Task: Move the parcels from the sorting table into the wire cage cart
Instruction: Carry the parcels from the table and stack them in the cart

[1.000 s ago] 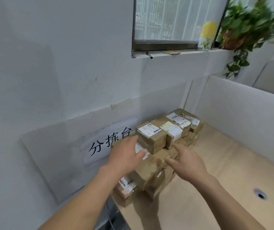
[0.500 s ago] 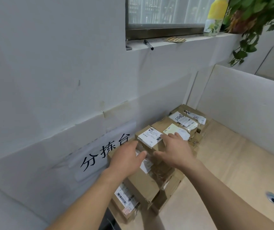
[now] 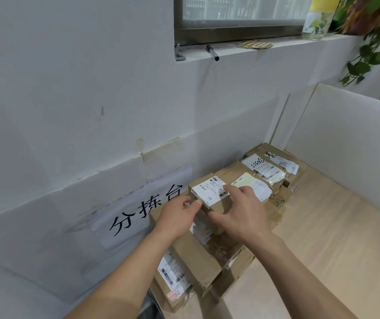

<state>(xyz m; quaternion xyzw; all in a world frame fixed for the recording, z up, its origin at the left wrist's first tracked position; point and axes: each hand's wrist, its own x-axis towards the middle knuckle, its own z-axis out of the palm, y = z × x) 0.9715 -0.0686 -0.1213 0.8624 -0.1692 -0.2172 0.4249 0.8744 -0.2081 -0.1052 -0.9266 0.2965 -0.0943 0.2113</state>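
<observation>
**Grabbing top parcel off the stack**

Small cardboard box (image 3: pixel 209 194) sits atop the parcel stack (image 3: pixel 198 256) against the wall on the sorting table (image 3: pixel 322 238). Left hand (image 3: pixel 177 217) and right hand (image 3: pixel 242 212) clamp its sides, fingers curled round it. Suggest a straight-up lift; taped cardboard underneath looks crumpled and uneven. Glossy label on top, slippery. Cart not in view.

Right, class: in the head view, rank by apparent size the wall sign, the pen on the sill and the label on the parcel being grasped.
1. Wall sign
2. Label
3. Pen, though it lies farther away, so its true size is unsure.
</observation>
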